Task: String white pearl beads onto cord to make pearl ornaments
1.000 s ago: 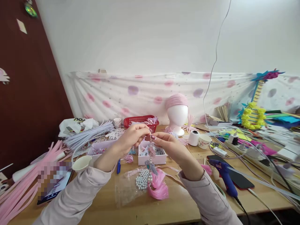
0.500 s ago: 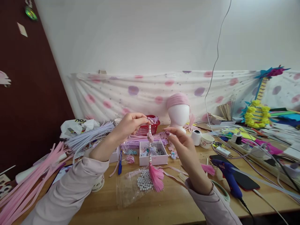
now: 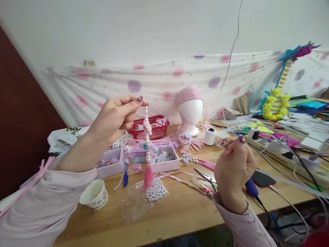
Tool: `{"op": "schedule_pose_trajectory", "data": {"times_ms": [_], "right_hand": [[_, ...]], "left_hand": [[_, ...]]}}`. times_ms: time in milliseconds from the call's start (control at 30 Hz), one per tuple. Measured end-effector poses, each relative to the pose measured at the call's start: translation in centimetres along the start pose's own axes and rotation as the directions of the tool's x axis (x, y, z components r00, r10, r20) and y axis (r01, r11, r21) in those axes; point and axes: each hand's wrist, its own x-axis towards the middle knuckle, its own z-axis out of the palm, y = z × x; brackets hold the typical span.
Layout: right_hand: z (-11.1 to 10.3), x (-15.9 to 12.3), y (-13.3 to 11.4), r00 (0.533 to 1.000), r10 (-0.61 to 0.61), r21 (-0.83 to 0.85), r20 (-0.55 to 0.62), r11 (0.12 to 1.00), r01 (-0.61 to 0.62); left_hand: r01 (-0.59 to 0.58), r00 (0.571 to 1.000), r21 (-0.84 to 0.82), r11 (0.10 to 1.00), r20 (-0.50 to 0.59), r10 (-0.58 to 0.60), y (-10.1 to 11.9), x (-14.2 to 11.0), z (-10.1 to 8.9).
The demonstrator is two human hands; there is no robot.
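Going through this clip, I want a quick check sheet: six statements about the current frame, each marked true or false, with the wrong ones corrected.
1. The left hand pinches the upper end of a beaded strand. True.
2. The strand's pink tassel is at its top. False: it hangs at the lower end.
3. The right hand is gripping the scissors. False: they lie on the table.
4. The white head form has a pink covering on top. True.
5. The red basket stands nearer the camera than the pale round beads. False: it stands farther back.
6. Yellow flowers show toward the right of the picture. True.
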Motion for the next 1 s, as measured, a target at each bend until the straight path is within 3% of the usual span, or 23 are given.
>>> {"op": "schedule_pose_trajectory", "data": {"times_ms": [67, 133, 233, 333, 400, 500, 733, 900, 1000], "right_hand": [[-0.2, -0.3, 0.4, 0.993, -0.092, 0.046, -0.077, 0.994, 0.096], [-0.7, -0.7, 1.0, 0.983, -0.170, 0.043, -0.067, 0.984, 0.173], [-1.5, -1.3, 2.3, 0.960, -0.276, 0.029, 0.054, 0.961, 0.275], [-2.1, -1.7, 3.9, 0.913, -0.339, 0.020, 0.227, 0.939, 0.343], [-2.3, -2.0, 4.9, 0.881, -0.348, 0.009, 0.321, 0.931, 0.365], [-2.3, -2.4, 6.2, 0.859, -0.331, -0.020, 0.392, 0.930, 0.368], [-2.9, -2.7, 6.9, 0.898, -0.291, -0.049, 0.330, 0.945, 0.325], [-5.0, -3.8, 5.1, 0.947, -0.234, -0.057, 0.218, 0.966, 0.252], [-6.4, -4.7, 4.7, 0.956, -0.198, -0.080, 0.214, 0.972, 0.219]], "left_hand": [[-0.015, 1.000, -0.001, 1.000, -0.018, 0.015, 0.1, 0.7, 0.3], [-0.017, 1.000, 0.009, 1.000, -0.011, 0.017, 0.3, 1.5, 0.6], [-0.024, 0.999, -0.011, 1.000, -0.034, 0.024, 1.1, 3.0, 0.9], [-0.045, 0.992, -0.076, 0.996, -0.123, 0.036, 2.4, 4.7, 0.8], [-0.075, 0.984, -0.099, 0.992, -0.169, 0.057, 3.3, 5.6, 0.7], [-0.080, 0.988, -0.046, 0.996, -0.132, 0.073, 4.1, 6.4, 0.8], [-0.032, 0.998, 0.009, 0.999, -0.045, 0.032, 2.8, 7.5, 1.9], [-0.044, 0.987, 0.130, 0.991, 0.159, 0.023, 2.2, 9.0, 3.8], [-0.045, 0.977, 0.126, 0.991, 0.211, 0.018, 2.8, 9.9, 5.4]]}}
